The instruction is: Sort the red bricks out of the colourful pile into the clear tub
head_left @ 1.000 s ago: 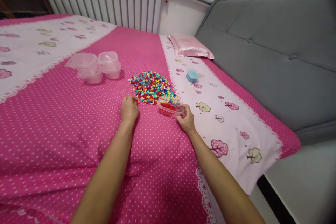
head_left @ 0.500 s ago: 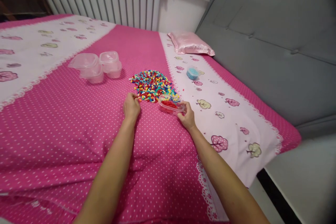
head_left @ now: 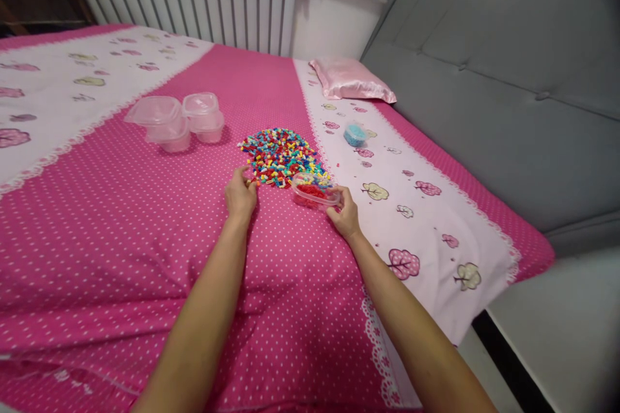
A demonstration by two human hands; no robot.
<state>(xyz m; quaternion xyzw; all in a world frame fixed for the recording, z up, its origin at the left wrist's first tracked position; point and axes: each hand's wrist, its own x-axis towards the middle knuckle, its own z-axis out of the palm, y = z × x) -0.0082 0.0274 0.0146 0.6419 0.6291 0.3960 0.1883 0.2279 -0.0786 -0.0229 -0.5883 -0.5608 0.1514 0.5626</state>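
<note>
- Fingers of my left hand (head_left: 241,196) are curled at the near left edge of the pile (head_left: 282,153); whether they pinch anything, I cannot tell.
- From those fingertips the pile spreads rightward and away from me across the bed (head_left: 145,245).
- My right hand (head_left: 345,211) has fingers and thumb clamped on the right end of the tub (head_left: 306,204), which holds red pieces (head_left: 310,191).
- The tub lies between my hands, right of the left fingertips, by the pile's near right edge.
- Its long axis runs roughly left to right, right end slightly nearer me.
- Left fingers are closer to the loose pile.
</note>
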